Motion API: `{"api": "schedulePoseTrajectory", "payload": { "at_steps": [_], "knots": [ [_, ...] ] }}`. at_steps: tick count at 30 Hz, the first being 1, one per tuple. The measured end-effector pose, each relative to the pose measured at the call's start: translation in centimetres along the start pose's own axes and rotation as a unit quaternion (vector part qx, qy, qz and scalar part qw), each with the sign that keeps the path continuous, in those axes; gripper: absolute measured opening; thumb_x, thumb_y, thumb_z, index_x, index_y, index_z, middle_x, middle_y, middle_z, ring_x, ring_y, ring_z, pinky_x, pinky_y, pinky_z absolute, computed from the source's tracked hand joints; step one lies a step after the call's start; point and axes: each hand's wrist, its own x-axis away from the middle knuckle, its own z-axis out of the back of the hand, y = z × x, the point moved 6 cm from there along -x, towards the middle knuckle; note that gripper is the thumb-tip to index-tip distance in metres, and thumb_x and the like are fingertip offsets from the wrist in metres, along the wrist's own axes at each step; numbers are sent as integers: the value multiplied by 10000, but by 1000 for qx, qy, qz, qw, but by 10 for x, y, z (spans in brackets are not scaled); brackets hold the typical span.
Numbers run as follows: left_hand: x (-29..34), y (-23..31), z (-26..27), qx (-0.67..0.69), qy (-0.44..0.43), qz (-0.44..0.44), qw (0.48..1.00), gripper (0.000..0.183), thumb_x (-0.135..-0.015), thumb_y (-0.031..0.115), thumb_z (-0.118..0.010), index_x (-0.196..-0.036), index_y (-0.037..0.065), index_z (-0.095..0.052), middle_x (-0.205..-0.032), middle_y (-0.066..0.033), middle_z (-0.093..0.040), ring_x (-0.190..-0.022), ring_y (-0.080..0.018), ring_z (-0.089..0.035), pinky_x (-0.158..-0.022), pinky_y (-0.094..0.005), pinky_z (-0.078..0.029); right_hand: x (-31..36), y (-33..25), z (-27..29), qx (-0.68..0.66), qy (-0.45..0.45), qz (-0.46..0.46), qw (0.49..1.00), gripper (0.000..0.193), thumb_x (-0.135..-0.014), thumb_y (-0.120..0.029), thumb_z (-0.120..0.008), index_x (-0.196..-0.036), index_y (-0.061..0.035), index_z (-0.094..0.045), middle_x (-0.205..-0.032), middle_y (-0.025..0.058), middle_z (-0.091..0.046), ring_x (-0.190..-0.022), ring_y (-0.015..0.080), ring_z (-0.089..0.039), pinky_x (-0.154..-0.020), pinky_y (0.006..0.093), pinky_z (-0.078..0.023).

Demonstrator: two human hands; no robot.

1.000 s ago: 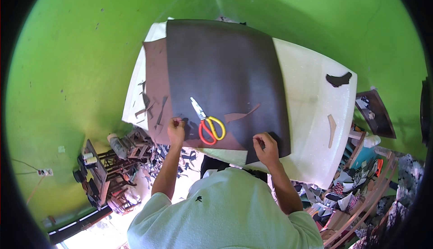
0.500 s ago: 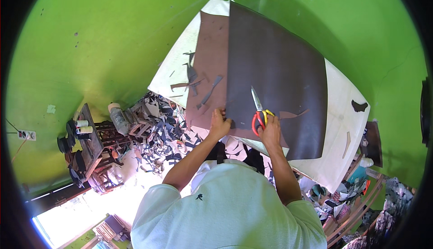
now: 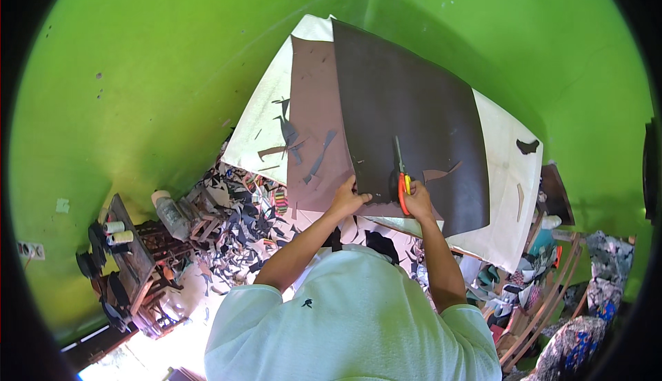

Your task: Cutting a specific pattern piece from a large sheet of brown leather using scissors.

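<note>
A large dark brown sheet [image 3: 414, 98], smooth like leather, lies over a lighter brown sheet [image 3: 310, 91] on a white-covered table. My left hand [image 3: 349, 198] is closed on the dark sheet's near left corner, its thumb on top and its fingertips at the left edge. In my right hand [image 3: 419, 202] is a pair of scissors [image 3: 404, 184] with red and yellow handles, blades pointing away from me above the dark sheet. Beside the scissors rests a thin brown scrap [image 3: 440, 172].
Dark offcuts [image 3: 321, 157] are scattered over the lighter sheet. The white cover [image 3: 507, 195] extends right, bearing a small black piece [image 3: 527, 146]. Scraps [image 3: 255, 222] litter the floor at left, near a wooden rack [image 3: 131, 233] with thread spools. Green walls [image 3: 172, 71] enclose the table's far sides.
The view has shifted somewhat. My left hand has come right onto the dark sheet's corner, its thumb now over it. The scissors have turned more upright, their blades looking narrower.
</note>
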Motion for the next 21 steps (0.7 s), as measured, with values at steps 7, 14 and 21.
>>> {"api": "schedulePoseTrajectory", "payload": {
  "at_steps": [7,14,21],
  "knots": [
    [12,4,-15,136,-72,62,986,268,-891,104,-568,-1133,-8,-541,-944,-88,-665,-700,-181,-671,-639,-276,-502,74,61,6,-366,-28,7,930,194,-737,21,-537,-902,-54,-466,-706,22,-487,-508,106,-483,-436,240,-412],
    [10,-8,-5,195,-78,114,971,299,-958,310,-474,-1053,55,-598,-921,-75,-667,-695,-174,-663,-600,-238,-472,160,104,27,-430,17,-66,900,218,-702,66,-526,-866,-65,-466,-756,28,-494,-543,101,-511,-473,232,-449],
    [6,12,-15,271,-253,104,923,491,-959,418,-424,-1266,36,-435,-1210,-120,-564,-1070,-254,-584,-799,-300,-475,227,151,34,-471,74,-76,876,342,-635,-16,-625,-943,-70,-485,-735,25,-517,-523,106,-518,-438,229,-445]
  ]
}}
